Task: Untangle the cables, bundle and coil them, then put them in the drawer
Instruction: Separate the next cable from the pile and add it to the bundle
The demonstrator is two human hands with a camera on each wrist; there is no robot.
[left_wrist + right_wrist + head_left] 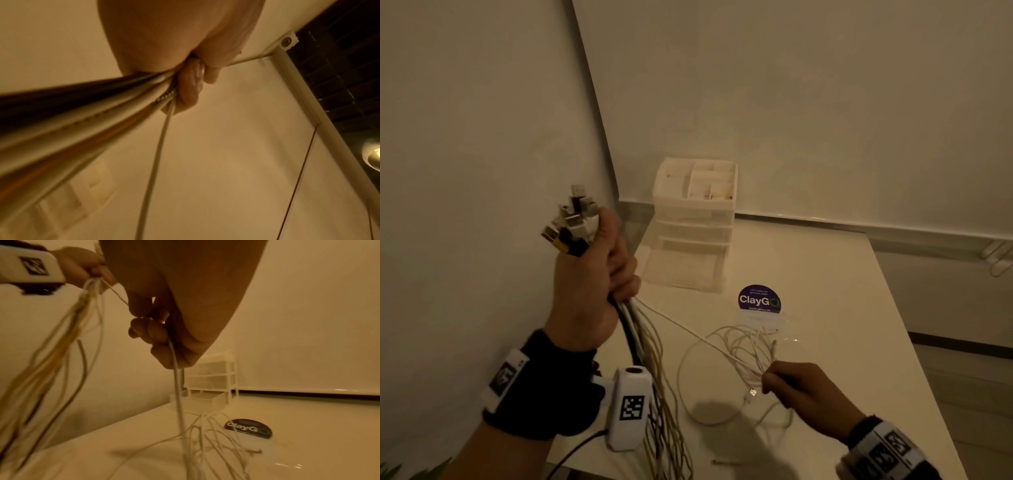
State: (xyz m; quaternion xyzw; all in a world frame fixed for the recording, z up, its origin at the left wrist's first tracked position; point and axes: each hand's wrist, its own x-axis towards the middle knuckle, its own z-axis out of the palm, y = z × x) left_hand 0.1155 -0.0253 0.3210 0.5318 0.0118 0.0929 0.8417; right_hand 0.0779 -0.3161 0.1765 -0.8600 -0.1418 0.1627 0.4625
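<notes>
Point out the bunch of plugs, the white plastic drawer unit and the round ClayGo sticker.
bunch of cable plugs [573, 222], head view, its middle
white plastic drawer unit [693, 229], head view, front wall
round dark ClayGo sticker [758, 298], head view, centre

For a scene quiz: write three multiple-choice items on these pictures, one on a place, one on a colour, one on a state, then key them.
1. Where does the drawer unit stand?
A. back of the table by the wall
B. on the floor
C. in the person's lap

2. What colour is the round sticker?
A. red
B. dark blue
C. yellow

3. What is the left hand doing?
A. lying flat
B. gripping a cable bundle
C. pointing

Key: 1 A, it sits on the table near the wall; 2 B, dark blue with white lettering; 3 B, fingers wrap the cables, plugs sticking out above.
</notes>
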